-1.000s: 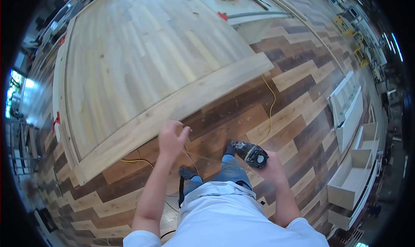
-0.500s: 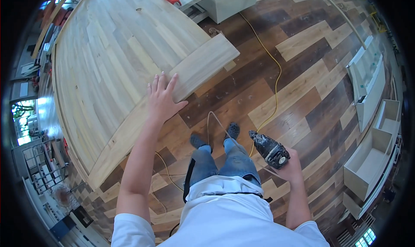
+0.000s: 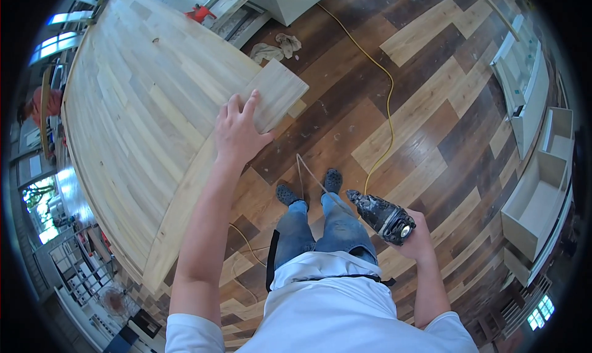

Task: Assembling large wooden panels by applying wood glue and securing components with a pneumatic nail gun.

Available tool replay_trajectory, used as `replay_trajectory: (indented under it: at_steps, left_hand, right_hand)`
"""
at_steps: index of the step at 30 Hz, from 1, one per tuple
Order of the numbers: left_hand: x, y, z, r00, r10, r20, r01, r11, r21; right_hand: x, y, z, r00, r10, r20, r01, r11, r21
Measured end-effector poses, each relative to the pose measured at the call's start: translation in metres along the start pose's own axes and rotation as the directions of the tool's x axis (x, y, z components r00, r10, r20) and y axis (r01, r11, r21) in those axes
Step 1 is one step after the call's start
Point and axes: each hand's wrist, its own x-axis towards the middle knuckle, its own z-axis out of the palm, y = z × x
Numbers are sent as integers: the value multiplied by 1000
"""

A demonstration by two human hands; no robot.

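Pale jointed wood fills the upper left: a big tabletop [image 3: 142, 124] made of glued strips, its near corner sticking out over the patchwork plank floor [image 3: 431, 106]. The left hand [image 3: 237, 131] lies flat on that corner, fingers spread and palm down, gripping nothing, placed as if to steady the slab or feel its edge. The arm reaches well forward from the shoulder, so the person stands just beside the long edge rather than over it.

Down by the right hip, the right hand [image 3: 416, 236] is closed around the grip of a dark, paint-spattered power tool [image 3: 382, 216]. Its nose points toward the person's shoes [image 3: 311, 189] and away from the wood, which looks like a resting carry that keeps the working end clear of the surface. A yellow cord [image 3: 376, 87] runs from the tool's area across the floor toward the top of the view, slack and well apart from the tabletop.

Crumpled rags [image 3: 277, 45] lie on the floor past the tabletop corner. White open-fronted cabinet boxes [image 3: 542, 186] stand along the right side, near no hand.
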Motion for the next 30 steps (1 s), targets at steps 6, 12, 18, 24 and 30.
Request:
replay_trajectory:
  at_steps: [6,12,18,24,30]
  left_hand:
    - [1,0,1,1000,10,-18,-11,1000,-18]
    - [2,-1,2,1000,-3,-2,3,1000,1]
    - [3,0,3,1000,7,-10,-7,1000,7]
    - [-1,-2,2,1000,28,-11,-28,999,-17]
    - [-8,6,2,998,-10,60,3,993,121]
  right_hand:
    - [9,5,-5,998,-60,2,60,998,-37]
    - [15,2,-8,999,-35,-20,35,999,-18]
    - [18,1,-10,993,-117,-18,116,992,-50]
    - [21,-5,-10,995,-104,-7,104,994,-18]
    - [25,-10,-11,995,-102,22,103,995,-18]
